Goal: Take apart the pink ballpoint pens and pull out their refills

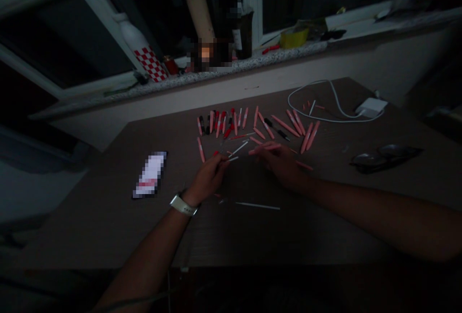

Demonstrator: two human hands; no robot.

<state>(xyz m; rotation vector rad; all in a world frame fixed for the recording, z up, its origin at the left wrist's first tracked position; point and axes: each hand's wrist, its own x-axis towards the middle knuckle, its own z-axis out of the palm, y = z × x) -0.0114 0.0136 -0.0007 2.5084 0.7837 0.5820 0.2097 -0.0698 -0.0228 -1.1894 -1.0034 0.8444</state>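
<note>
Our left forearm point(151, 255) rises from the lower edge of the view, with a pale-strapped wristwatch point(183, 205) at the wrist. Our left hand point(207, 179) tips forward, knuckles up, its fingers drawn in against the thumb, and seems to pinch a thin white refill point(233, 158) that pokes out past the fingertips. Our right arm point(375, 212) reaches in low from the right, almost flat across the table, and our right hand point(279, 164) turns inward with its fingers closed over a single pink pen barrel point(265, 148). The two hands are near each other but apart.

Just beyond them on the dark wood-grain table point(108, 221), loose pink pen barrels point(285, 125) lie spread in a rough row, with black pen parts point(276, 129) among them. A long white refill point(258, 205) lies on the table on our side of the hands. Further left sits a pixelated flat object point(149, 174), too blurred to tell. To the right are dark sunglasses point(386, 158) and a white charger point(371, 107) with its looped cable point(325, 110).
</note>
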